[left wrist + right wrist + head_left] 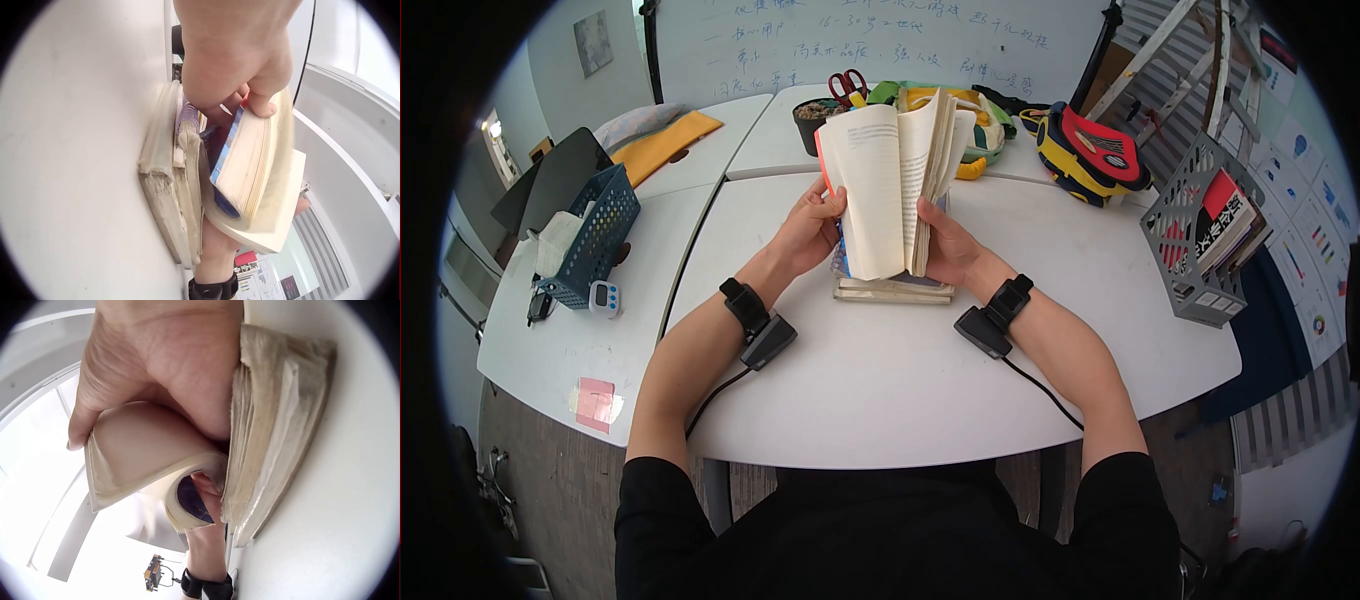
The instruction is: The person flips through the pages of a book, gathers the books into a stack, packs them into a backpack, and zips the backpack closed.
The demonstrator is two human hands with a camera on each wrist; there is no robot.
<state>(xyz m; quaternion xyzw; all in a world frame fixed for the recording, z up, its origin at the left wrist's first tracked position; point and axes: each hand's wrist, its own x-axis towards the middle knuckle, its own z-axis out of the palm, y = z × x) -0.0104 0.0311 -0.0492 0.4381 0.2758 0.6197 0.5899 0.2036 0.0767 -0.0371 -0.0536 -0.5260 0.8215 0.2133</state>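
Observation:
An open paperback book point(872, 195) is held up between both hands, its printed pages fanned apart. My left hand point(808, 228) grips the left half, thumb on the page and fingers behind the red and blue cover. On the other side, my right hand point(948, 243) pinches the right-hand pages, thumb in front. The left wrist view shows the thick page block point(247, 162) under the left thumb. Beneath the open book lies a stack of worn books point(893, 291) on the white table; in the right wrist view their ragged page edges point(275, 419) sit close beside the right hand.
A potted plant holder point(808, 125) with red-handled scissors point(847, 84) stands behind the book. Red and yellow bag point(1092, 155) lies at back right. A grey basket of books point(1200, 235) is at right; a blue basket point(590, 240) and small timer point(605, 298) are at left.

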